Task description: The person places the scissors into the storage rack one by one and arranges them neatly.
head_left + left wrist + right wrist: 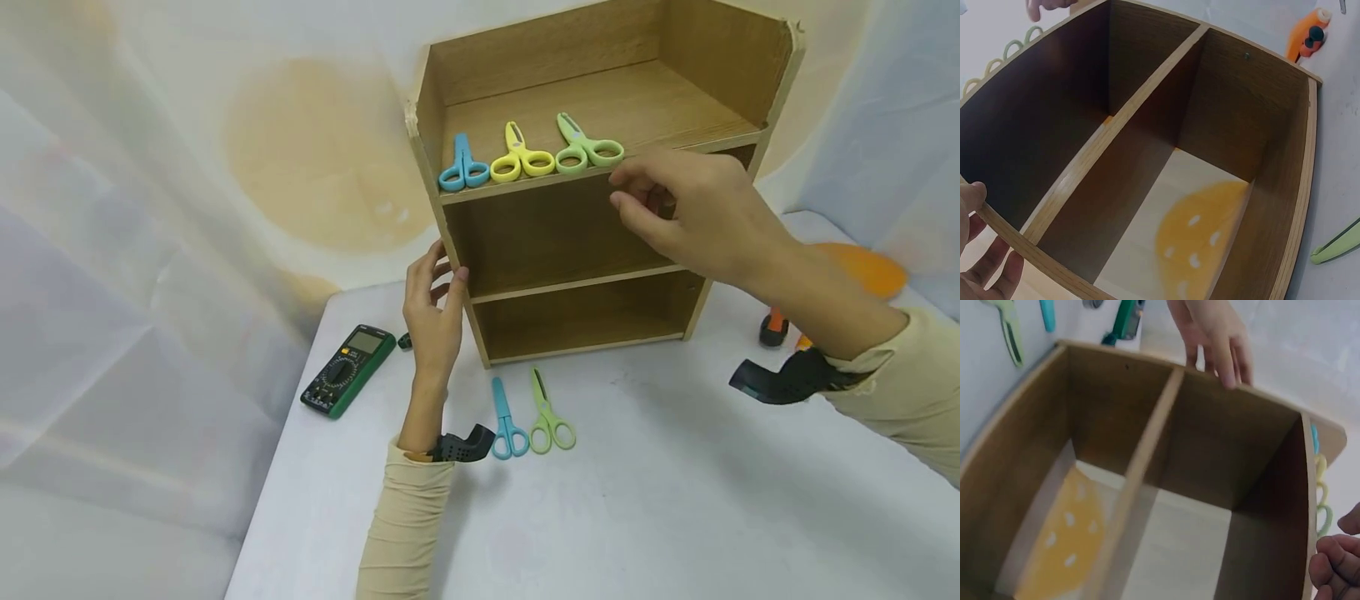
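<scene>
A wooden shelf unit (540,225) stands on the white table. At its left side, my left hand (433,325) grips the side panel, thumb on the front edge and fingers around the outside. On the top shelf lie blue scissors (462,158), yellow scissors (516,150) and green scissors (581,146) in a row, handles toward the front edge. My right hand (697,208) hovers just right of the green scissors, fingers loosely bent, holding nothing. Below the unit, a second pair of blue scissors (503,406) lies on the table beside light green scissors (546,408).
A green and black multimeter (345,371) lies left of the unit. To the right, partly behind my right forearm, are an orange object (870,268) and a red and black item (773,328). Patterned cloth (315,150) hangs behind the table.
</scene>
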`<state>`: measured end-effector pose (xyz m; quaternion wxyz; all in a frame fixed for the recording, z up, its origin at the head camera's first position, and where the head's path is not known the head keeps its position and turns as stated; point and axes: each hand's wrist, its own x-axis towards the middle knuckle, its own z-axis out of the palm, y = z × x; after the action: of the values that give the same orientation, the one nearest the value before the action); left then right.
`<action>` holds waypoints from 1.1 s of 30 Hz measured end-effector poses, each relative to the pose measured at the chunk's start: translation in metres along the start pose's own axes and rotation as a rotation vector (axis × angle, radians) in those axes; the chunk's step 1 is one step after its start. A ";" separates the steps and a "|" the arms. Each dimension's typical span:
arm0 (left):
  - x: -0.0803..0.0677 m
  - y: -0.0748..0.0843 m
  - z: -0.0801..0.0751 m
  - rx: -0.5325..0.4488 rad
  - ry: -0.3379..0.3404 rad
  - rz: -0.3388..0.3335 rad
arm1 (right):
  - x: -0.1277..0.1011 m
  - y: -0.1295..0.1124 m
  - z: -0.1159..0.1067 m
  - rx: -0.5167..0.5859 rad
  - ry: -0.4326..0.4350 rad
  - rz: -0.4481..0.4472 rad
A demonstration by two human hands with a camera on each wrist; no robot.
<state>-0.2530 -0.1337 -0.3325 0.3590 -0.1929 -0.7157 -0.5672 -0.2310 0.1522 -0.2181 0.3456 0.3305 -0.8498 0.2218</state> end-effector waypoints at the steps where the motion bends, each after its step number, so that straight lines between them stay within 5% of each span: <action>1: 0.000 0.000 0.000 0.002 0.000 -0.001 | -0.005 -0.001 0.002 0.009 -0.006 -0.014; 15: -0.001 0.000 0.000 0.015 -0.004 -0.015 | -0.081 -0.020 0.051 0.160 -0.258 0.061; 30: 0.000 0.000 0.000 0.012 -0.006 -0.004 | -0.125 -0.030 0.099 0.220 -0.386 0.145; 33: 0.000 -0.011 0.002 0.014 -0.003 -0.001 | -0.129 -0.032 0.106 0.222 -0.407 0.149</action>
<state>-0.2611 -0.1352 -0.3403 0.3592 -0.1905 -0.7203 -0.5620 -0.1851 0.1192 -0.3786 0.1115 0.3409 -0.8944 0.2674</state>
